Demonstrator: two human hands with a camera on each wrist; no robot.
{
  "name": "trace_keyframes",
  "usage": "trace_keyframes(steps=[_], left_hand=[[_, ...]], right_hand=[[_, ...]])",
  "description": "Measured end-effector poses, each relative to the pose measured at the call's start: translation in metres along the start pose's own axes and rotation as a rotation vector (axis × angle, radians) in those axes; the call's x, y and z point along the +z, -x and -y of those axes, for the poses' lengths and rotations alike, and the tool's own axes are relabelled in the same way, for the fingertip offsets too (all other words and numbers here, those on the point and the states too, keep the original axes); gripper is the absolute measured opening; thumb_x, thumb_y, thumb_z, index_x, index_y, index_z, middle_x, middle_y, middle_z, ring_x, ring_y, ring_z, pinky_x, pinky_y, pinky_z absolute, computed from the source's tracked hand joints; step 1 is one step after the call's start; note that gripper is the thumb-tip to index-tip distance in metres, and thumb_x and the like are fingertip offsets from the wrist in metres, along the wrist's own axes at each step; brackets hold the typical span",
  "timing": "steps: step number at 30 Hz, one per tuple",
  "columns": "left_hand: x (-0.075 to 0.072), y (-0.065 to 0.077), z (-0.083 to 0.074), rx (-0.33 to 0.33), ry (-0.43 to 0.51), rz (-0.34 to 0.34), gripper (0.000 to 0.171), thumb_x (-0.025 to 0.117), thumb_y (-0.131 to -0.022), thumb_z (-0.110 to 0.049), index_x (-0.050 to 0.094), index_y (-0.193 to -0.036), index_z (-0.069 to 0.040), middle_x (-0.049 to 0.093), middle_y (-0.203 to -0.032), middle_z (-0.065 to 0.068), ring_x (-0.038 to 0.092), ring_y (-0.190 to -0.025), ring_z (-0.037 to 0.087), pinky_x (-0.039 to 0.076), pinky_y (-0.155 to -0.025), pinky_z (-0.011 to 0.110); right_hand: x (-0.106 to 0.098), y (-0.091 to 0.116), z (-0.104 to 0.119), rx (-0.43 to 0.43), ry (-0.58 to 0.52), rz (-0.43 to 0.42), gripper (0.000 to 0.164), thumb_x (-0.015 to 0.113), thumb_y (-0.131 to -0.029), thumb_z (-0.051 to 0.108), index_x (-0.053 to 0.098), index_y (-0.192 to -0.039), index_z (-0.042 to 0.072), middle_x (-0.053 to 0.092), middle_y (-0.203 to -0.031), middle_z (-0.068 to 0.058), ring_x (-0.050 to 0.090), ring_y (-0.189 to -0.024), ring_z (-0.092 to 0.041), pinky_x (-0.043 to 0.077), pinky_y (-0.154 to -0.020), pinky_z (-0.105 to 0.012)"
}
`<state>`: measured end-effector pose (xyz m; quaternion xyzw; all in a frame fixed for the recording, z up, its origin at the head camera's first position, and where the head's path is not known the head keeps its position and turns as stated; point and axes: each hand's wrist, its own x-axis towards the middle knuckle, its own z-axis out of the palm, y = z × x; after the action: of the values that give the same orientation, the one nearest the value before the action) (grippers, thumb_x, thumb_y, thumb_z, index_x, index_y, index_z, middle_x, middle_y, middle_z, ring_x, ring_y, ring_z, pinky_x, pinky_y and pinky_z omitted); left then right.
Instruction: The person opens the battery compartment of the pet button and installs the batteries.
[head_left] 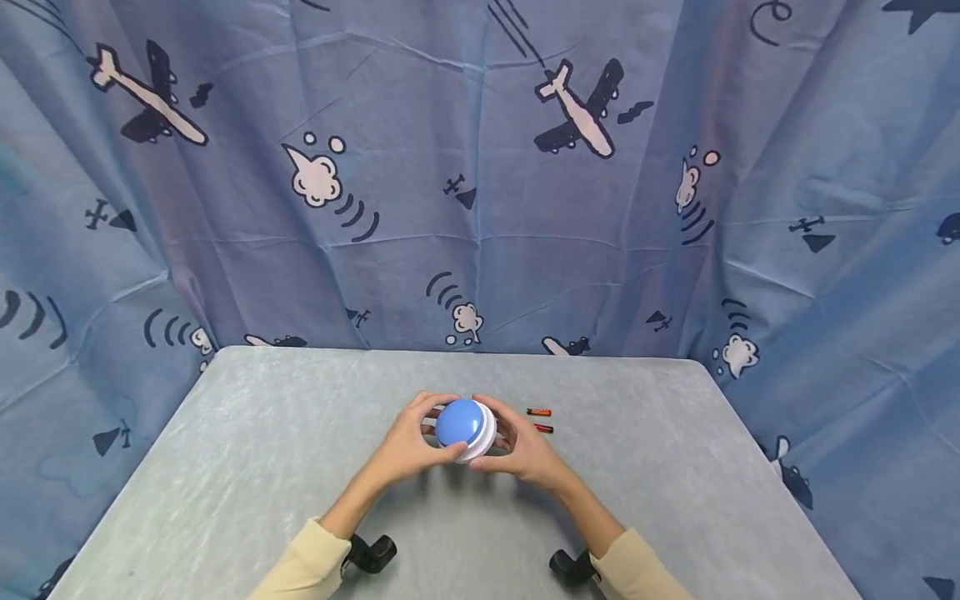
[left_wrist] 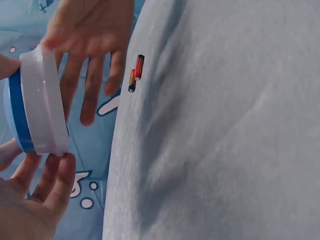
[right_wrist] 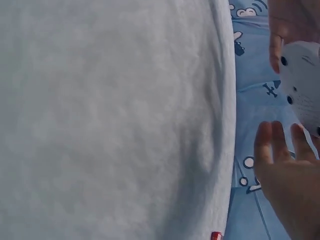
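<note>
A round white device with a glossy blue domed top is held up over the table between two hands. The left hand grips its left side, thumb at the near edge of the dome and fingers around the far side. On the opposite side, the right hand pinches the white base between thumb and index finger, its other fingers extended behind the base, as the left wrist view shows. In the right wrist view, the white underside has several dark spots.
On the grey cloth-covered table, an orange-and-black battery and a red-and-black battery lie just beyond the right hand. A blue curtain printed with airplanes hangs behind the table.
</note>
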<state>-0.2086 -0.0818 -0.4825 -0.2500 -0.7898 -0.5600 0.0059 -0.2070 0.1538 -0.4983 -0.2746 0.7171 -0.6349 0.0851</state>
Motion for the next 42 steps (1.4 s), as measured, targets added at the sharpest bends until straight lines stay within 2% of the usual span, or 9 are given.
trace_keyframes(steps=[4,8,13,19,22,25,30,36,42], left_hand=[[0.001,0.000,-0.003,-0.016,0.020,0.017,0.068,0.086,-0.082,-0.023,0.057,-0.141,-0.005,0.054,-0.128,0.011,0.060,-0.109,0.029,0.054,-0.087,0.040],[0.001,0.001,-0.004,-0.034,0.013,0.040,0.075,0.088,-0.082,-0.025,0.053,-0.147,-0.010,0.054,-0.133,0.010,0.059,-0.111,0.028,0.054,-0.088,0.039],[0.003,0.003,-0.003,-0.036,0.017,0.037,0.073,0.089,-0.081,-0.022,0.056,-0.144,-0.008,0.055,-0.130,0.009,0.060,-0.109,0.028,0.055,-0.086,0.039],[0.007,0.006,-0.002,-0.041,0.120,0.014,0.070,0.088,-0.080,-0.011,0.056,-0.142,-0.004,0.056,-0.133,0.016,0.061,-0.110,0.036,0.056,-0.085,0.048],[0.008,0.006,-0.003,-0.064,0.192,0.039,0.068,0.087,-0.082,-0.009,0.054,-0.142,-0.004,0.055,-0.135,0.017,0.061,-0.113,0.037,0.055,-0.087,0.045],[0.009,0.005,-0.003,-0.078,0.223,0.076,0.069,0.084,-0.085,-0.009,0.051,-0.145,-0.004,0.053,-0.137,0.019,0.060,-0.116,0.037,0.055,-0.088,0.042],[0.010,0.005,-0.002,-0.060,0.190,0.122,0.076,0.083,-0.087,-0.014,0.044,-0.152,-0.007,0.048,-0.144,0.019,0.057,-0.121,0.037,0.054,-0.089,0.040],[0.010,0.006,-0.004,-0.061,0.181,0.116,0.070,0.082,-0.088,-0.014,0.049,-0.149,-0.011,0.051,-0.142,0.017,0.059,-0.119,0.036,0.054,-0.090,0.039],[0.009,0.006,-0.006,-0.044,0.241,0.128,0.070,0.078,-0.091,-0.007,0.043,-0.151,-0.003,0.047,-0.145,0.022,0.058,-0.121,0.038,0.052,-0.093,0.037]], right_hand=[[0.000,0.000,-0.001,-0.016,0.004,-0.013,0.088,0.085,-0.080,-0.003,0.040,-0.154,0.007,0.041,-0.154,-0.013,0.045,-0.137,-0.030,0.044,-0.103,-0.040],[-0.001,0.001,-0.001,-0.019,0.023,-0.020,0.088,0.086,-0.079,-0.002,0.040,-0.154,0.004,0.043,-0.153,-0.013,0.047,-0.135,-0.029,0.045,-0.102,-0.039],[-0.002,0.004,0.001,0.003,0.015,-0.006,0.090,0.086,-0.080,-0.001,0.038,-0.156,0.005,0.040,-0.155,-0.015,0.046,-0.136,-0.029,0.045,-0.103,-0.039],[-0.002,0.008,0.002,0.037,-0.021,0.004,0.095,0.086,-0.081,0.001,0.031,-0.158,0.007,0.030,-0.160,-0.021,0.038,-0.142,-0.027,0.041,-0.107,-0.038],[-0.002,0.009,0.000,0.035,-0.029,0.007,0.095,0.085,-0.080,-0.002,0.032,-0.158,0.008,0.033,-0.159,-0.019,0.040,-0.140,-0.027,0.041,-0.106,-0.037],[-0.003,0.009,-0.001,0.011,-0.018,0.005,0.092,0.085,-0.080,-0.003,0.037,-0.157,0.009,0.040,-0.155,-0.015,0.046,-0.136,-0.027,0.043,-0.104,-0.038],[-0.003,0.010,0.001,-0.021,0.014,-0.017,0.091,0.086,-0.079,-0.003,0.039,-0.156,0.008,0.045,-0.152,-0.013,0.052,-0.131,-0.028,0.044,-0.104,-0.038],[-0.002,0.011,0.002,-0.020,-0.002,-0.006,0.092,0.084,-0.081,-0.003,0.035,-0.158,0.009,0.040,-0.154,-0.015,0.053,-0.130,-0.031,0.044,-0.104,-0.039],[-0.001,0.012,0.003,-0.013,-0.093,0.030,0.097,0.081,-0.084,-0.004,0.025,-0.162,0.011,0.028,-0.160,-0.019,0.051,-0.132,-0.034,0.043,-0.104,-0.040]])
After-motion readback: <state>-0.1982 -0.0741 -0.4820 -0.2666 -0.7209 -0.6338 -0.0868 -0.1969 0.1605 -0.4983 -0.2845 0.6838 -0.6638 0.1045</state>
